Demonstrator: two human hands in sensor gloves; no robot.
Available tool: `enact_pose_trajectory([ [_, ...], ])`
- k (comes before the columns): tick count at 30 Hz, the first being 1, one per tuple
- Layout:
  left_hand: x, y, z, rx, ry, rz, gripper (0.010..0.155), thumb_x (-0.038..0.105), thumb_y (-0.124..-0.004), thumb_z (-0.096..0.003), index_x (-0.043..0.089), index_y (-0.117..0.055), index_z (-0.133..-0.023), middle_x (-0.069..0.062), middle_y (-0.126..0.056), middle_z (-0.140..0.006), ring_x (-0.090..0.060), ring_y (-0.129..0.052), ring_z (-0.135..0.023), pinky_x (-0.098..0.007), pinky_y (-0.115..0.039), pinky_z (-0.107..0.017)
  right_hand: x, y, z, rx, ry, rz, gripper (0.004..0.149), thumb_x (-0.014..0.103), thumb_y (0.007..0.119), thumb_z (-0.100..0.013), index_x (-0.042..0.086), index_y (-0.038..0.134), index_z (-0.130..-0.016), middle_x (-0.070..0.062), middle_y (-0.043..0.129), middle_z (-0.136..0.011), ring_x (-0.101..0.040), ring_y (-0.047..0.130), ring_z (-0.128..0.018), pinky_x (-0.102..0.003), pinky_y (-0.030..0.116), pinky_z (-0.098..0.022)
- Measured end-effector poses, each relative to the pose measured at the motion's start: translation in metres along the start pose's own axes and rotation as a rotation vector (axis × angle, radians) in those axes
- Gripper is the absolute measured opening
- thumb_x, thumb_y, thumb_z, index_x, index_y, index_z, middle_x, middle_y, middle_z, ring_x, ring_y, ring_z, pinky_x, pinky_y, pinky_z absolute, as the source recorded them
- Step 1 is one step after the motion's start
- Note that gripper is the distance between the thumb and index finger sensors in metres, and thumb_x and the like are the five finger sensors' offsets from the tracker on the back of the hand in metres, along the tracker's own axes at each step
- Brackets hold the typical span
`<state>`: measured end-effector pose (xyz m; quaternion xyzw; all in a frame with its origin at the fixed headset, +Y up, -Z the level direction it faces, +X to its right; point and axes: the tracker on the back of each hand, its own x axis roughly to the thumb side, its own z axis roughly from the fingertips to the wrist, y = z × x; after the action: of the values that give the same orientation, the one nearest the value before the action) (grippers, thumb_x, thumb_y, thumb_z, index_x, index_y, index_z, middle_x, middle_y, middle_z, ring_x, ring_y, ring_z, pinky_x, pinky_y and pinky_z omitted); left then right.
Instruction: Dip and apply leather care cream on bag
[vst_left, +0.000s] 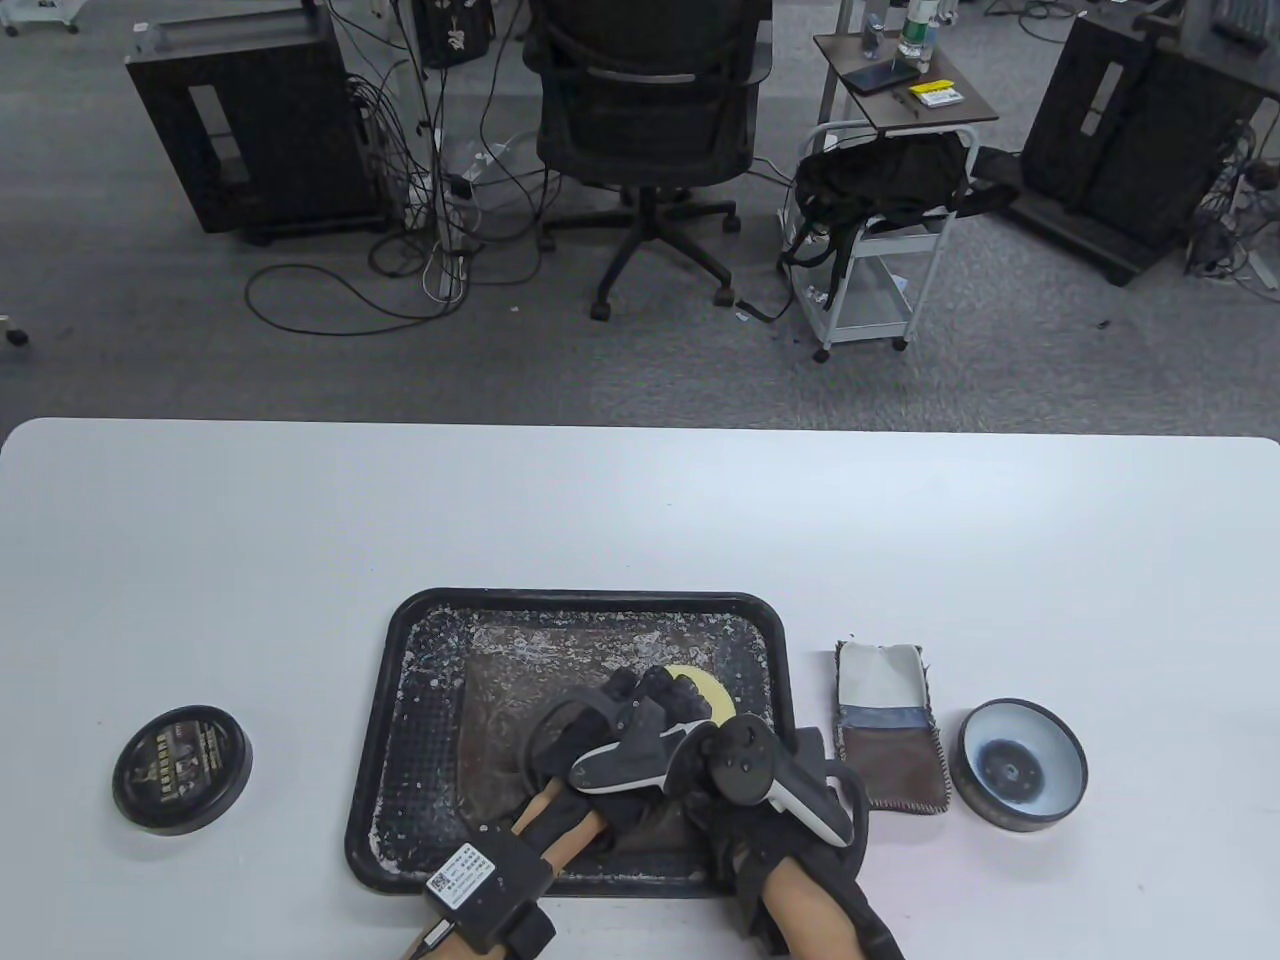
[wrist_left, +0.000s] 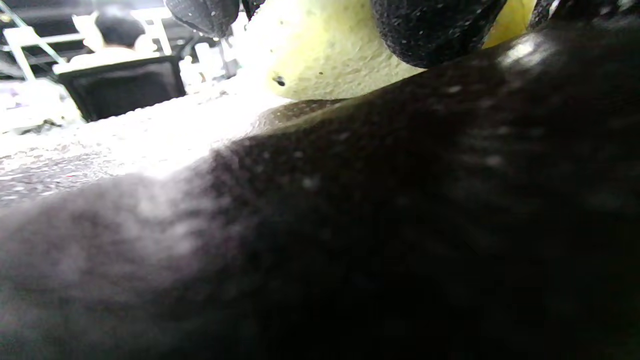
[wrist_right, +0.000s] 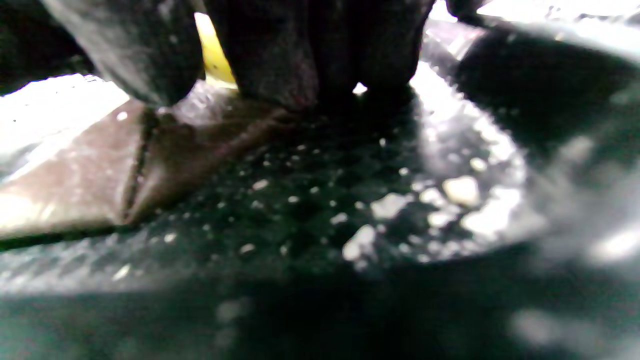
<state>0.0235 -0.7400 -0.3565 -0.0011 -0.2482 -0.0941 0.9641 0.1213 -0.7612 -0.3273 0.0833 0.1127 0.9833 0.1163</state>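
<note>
A dark brown leather bag (vst_left: 510, 700) lies flat in a black tray (vst_left: 400, 700) at the table's six o'clock, its surface creased and glossy. A round pale-yellow sponge (vst_left: 705, 690) rests on the bag toward its two o'clock corner, mostly covered. The open cream tin (vst_left: 1022, 765) sits at the tray's three o'clock; its black lid (vst_left: 181, 769) lies at nine o'clock.

A white table (vst_left: 640, 520) carries a black tray (vst_left: 400, 720); left of it a lid (vst_left: 181, 770), right a cloth (vst_left: 890, 725), then an open tin (vst_left: 1022, 765).
</note>
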Motion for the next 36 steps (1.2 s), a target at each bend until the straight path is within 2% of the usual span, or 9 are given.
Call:
enact_pose_trajectory([
  [4, -0.002, 0.009, 0.001, 0.033, 0.053, -0.001, 0.052, 0.042, -0.078, -0.0377, 0.048, -0.067, -0.089, 0.02, -0.072, -0.1, -0.009, -0.077, -0.097, -0.041, -0.068, -0.073, 0.0, 0.0, 0.0, 0.005, 0.004, -0.006, 0.051, 0.042, 0.08, -0.041, 0.009, 0.085, -0.08, -0.015, 0.073, -0.096, -0.043, 0.071, -0.088, -0.066, 0.045, -0.068],
  [8, -0.004, 0.018, 0.006, -0.014, 0.132, -0.012, 0.051, 0.041, -0.078, -0.037, 0.046, -0.07, -0.088, 0.017, -0.077, -0.098, -0.011, -0.082, -0.093, -0.042, -0.07, -0.071, -0.002, -0.001, 0.0, 0.022, 0.01, -0.035, 0.051, 0.042, 0.08, -0.041, 0.009, 0.085, -0.08, -0.015, 0.072, -0.096, -0.042, 0.069, -0.089, -0.065, 0.044, -0.068],
  [11, -0.008, 0.009, 0.001, -0.107, 0.22, -0.027, 0.051, 0.04, -0.078, -0.0371, 0.045, -0.07, -0.088, 0.016, -0.079, -0.097, -0.012, -0.084, -0.092, -0.042, -0.07, -0.071, -0.005, -0.002, -0.001, 0.03, 0.015, -0.054, 0.051, 0.042, 0.08, -0.041, 0.009, 0.085, -0.081, -0.014, 0.072, -0.097, -0.042, 0.068, -0.089, -0.064, 0.043, -0.068],
  [13, -0.016, 0.005, 0.0, -0.179, 0.372, 0.003, 0.052, 0.04, -0.078, -0.0372, 0.043, -0.072, -0.088, 0.014, -0.08, -0.097, -0.014, -0.086, -0.092, -0.042, -0.07, -0.071, -0.005, -0.002, -0.001, 0.033, 0.015, -0.058, 0.051, 0.042, 0.08, -0.041, 0.009, 0.085, -0.081, -0.014, 0.072, -0.097, -0.041, 0.068, -0.089, -0.064, 0.043, -0.068],
  [16, -0.02, 0.005, 0.004, -0.246, 0.467, 0.035, 0.052, 0.038, -0.08, -0.0374, 0.04, -0.073, -0.089, 0.011, -0.08, -0.097, -0.017, -0.086, -0.091, -0.042, -0.071, -0.07, -0.005, -0.002, 0.0, 0.036, 0.017, -0.064, 0.052, 0.042, 0.08, -0.041, 0.009, 0.084, -0.081, -0.014, 0.071, -0.097, -0.042, 0.067, -0.089, -0.064, 0.042, -0.068],
  [22, -0.018, 0.001, 0.0, -0.393, 0.6, -0.175, 0.053, 0.039, -0.079, -0.0381, 0.035, -0.072, -0.091, 0.006, -0.083, -0.096, -0.018, -0.09, -0.088, -0.041, -0.072, -0.069, -0.006, -0.002, 0.0, 0.041, 0.02, -0.076, 0.051, 0.042, 0.08, -0.041, 0.009, 0.084, -0.081, -0.014, 0.071, -0.097, -0.041, 0.067, -0.09, -0.064, 0.041, -0.068],
  [24, -0.016, -0.002, -0.001, -0.448, 0.614, -0.281, 0.054, 0.04, -0.079, -0.0379, 0.034, -0.071, -0.091, 0.006, -0.083, -0.095, -0.017, -0.091, -0.087, -0.04, -0.073, -0.069, -0.006, -0.002, 0.0, 0.042, 0.021, -0.078, 0.051, 0.042, 0.08, -0.041, 0.01, 0.084, -0.082, -0.014, 0.071, -0.097, -0.041, 0.066, -0.09, -0.064, 0.041, -0.068],
  [29, -0.017, -0.004, -0.004, -0.525, 0.678, -0.376, 0.054, 0.04, -0.079, -0.0377, 0.032, -0.072, -0.09, 0.001, -0.084, -0.094, -0.017, -0.093, -0.085, -0.04, -0.074, -0.068, -0.006, -0.001, 0.0, 0.039, 0.022, -0.075, 0.051, 0.041, 0.08, -0.042, 0.01, 0.084, -0.082, -0.014, 0.071, -0.097, -0.041, 0.066, -0.09, -0.064, 0.041, -0.069],
  [36, -0.003, -0.003, -0.007, -0.484, 0.66, -0.368, 0.054, 0.04, -0.079, -0.0372, 0.029, -0.074, -0.09, -0.001, -0.087, -0.091, -0.019, -0.095, -0.082, -0.039, -0.076, -0.067, -0.004, -0.002, -0.001, 0.033, 0.025, -0.058, 0.05, 0.042, 0.08, -0.042, 0.01, 0.084, -0.081, -0.013, 0.072, -0.097, -0.041, 0.067, -0.089, -0.064, 0.042, -0.068],
])
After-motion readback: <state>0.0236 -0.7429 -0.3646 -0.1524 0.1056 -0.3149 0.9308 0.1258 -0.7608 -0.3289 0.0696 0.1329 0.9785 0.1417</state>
